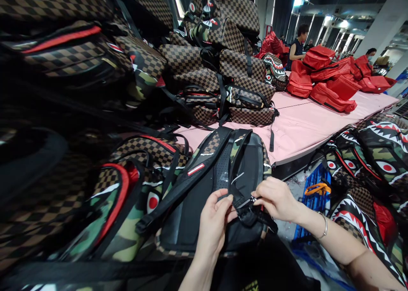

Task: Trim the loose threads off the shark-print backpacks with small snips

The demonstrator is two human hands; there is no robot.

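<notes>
A backpack (pixel 188 214) in brown check and camouflage lies with its black padded back panel facing up, its shoulder straps on top. My left hand (pixel 214 216) pinches the black webbing of one shoulder strap (pixel 239 193) above the panel. My right hand (pixel 276 198) is closed close beside it, on a slim silver tool that looks like thread snips (pixel 253 199); the fingers hide most of it. The silver tip points left across the webbing, towards my left fingertips. A pale thread or strip shows on the strap just above.
Checked backpacks (pixel 197 76) are piled behind and on the left. Red bags (pixel 331 80) lie on the pink-covered table (pixel 296 125), with a person (pixel 296 48) beyond. At right are shark-mouth backpacks (pixel 357 223) and a blue crate (pixel 314 197) with an orange tie.
</notes>
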